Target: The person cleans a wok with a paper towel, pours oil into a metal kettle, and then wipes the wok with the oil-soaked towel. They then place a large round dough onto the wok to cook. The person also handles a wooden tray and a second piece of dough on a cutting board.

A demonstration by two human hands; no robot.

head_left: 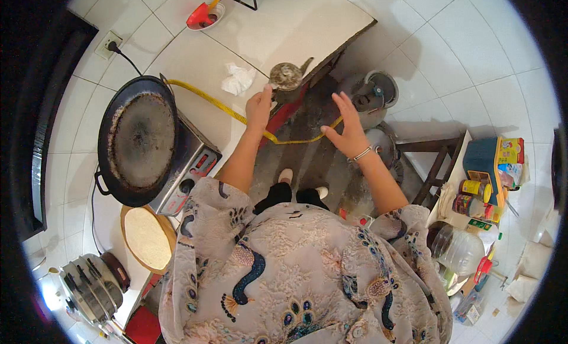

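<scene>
Head view: left hand reaches to the counter edge, fingers curled at the round metal lid (grip not clear), right hand spread empty beside the yellow hose, griddle pan parked on its burner, away from both.

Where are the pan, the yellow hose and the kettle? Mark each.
pan [141, 140], head view, middle of its dark cooking surface
yellow hose [207, 97], head view, stretch along the counter
kettle [286, 76], head view, lid
</scene>
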